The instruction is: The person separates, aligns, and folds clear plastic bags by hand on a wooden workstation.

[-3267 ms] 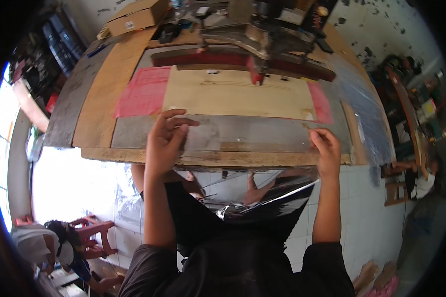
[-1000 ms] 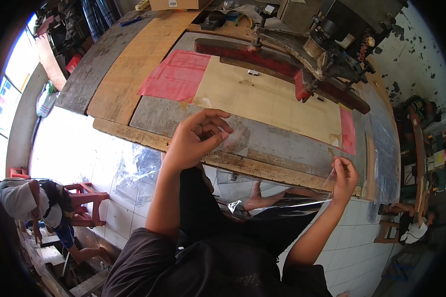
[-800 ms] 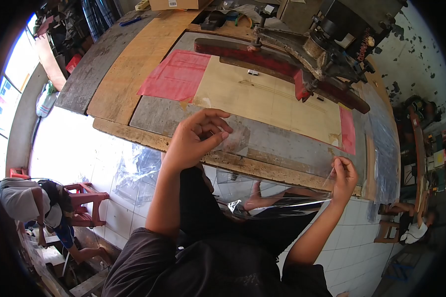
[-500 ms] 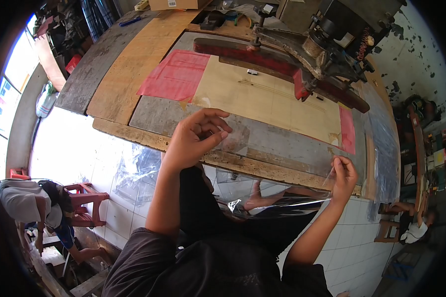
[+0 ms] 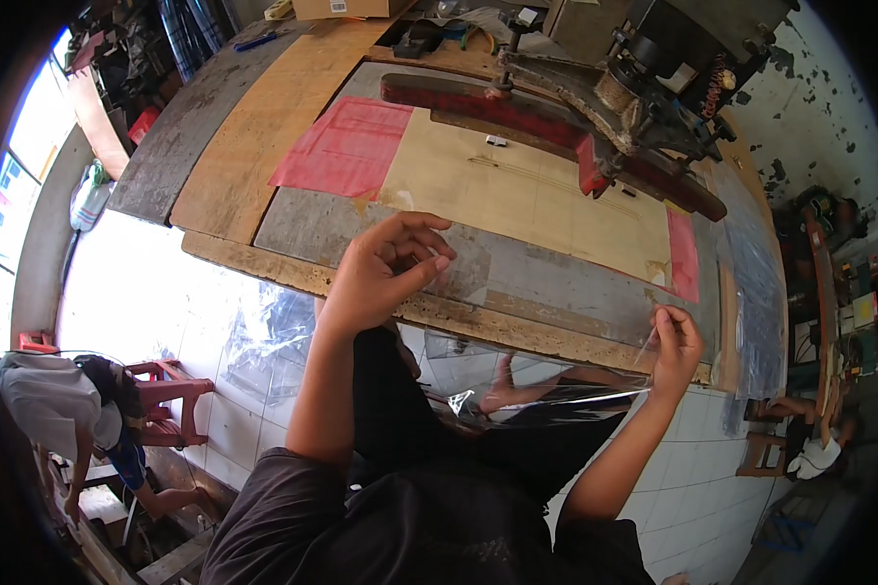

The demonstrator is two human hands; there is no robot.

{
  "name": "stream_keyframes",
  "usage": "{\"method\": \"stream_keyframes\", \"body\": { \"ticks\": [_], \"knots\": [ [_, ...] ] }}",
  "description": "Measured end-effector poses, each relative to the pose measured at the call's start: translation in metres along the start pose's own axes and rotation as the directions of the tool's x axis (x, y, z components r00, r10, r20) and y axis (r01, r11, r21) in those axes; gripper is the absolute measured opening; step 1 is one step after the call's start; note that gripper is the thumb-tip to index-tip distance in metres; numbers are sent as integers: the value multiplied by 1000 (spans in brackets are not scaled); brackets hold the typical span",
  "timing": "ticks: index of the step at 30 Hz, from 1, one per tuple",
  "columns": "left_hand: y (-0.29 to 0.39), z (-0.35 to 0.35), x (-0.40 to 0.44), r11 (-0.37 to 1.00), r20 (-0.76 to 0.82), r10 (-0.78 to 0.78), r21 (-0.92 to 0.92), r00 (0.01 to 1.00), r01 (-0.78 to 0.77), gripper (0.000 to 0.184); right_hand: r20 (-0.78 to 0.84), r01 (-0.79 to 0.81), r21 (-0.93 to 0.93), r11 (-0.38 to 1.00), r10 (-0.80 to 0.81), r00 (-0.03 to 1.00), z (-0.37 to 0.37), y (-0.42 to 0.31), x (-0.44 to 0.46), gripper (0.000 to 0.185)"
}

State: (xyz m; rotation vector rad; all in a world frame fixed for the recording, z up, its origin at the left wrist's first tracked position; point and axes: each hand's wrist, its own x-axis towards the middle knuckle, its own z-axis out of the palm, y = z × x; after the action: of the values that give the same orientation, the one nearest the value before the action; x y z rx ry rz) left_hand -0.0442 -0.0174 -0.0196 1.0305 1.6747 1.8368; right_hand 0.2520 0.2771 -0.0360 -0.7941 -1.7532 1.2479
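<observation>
A clear plastic sheet point(image 5: 546, 395) hangs between my hands in front of the table edge, its glossy lower part sagging over my lap. My left hand point(image 5: 385, 273) has its fingers curled and its thumb near the fingertips, by the sheet's left end. At the other end, the thumb and fingers of my right hand point(image 5: 677, 351) pinch the sheet's corner. Beyond them lies a cream board point(image 5: 537, 200) with pink pieces point(image 5: 346, 146) at its ends, on a grey worktop. The sheet's upper edge is hard to make out.
A machine with a long red bar point(image 5: 488, 107) overhangs the board. Clear plastic sheets point(image 5: 756, 312) drape over the table's right side. A person point(image 5: 54, 400) bends beside a red stool point(image 5: 171, 400) at the left; another person point(image 5: 819, 448) is at the far right.
My hands and the plastic sheet have barely moved. The person at the left has shifted slightly.
</observation>
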Motion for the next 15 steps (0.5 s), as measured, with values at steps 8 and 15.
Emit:
{"method": "stream_keyframes", "body": {
  "ticks": [8,15],
  "knots": [
    [3,1,0,1000,-6,-14,9,1000,14,39,19,-5,10,1000,5,1000,-2,1,0,16],
    [1,2,1,998,-24,23,67,999,-22,37,17,-4,15,1000,4,1000,-1,-1,-1,16]
  ]
}}
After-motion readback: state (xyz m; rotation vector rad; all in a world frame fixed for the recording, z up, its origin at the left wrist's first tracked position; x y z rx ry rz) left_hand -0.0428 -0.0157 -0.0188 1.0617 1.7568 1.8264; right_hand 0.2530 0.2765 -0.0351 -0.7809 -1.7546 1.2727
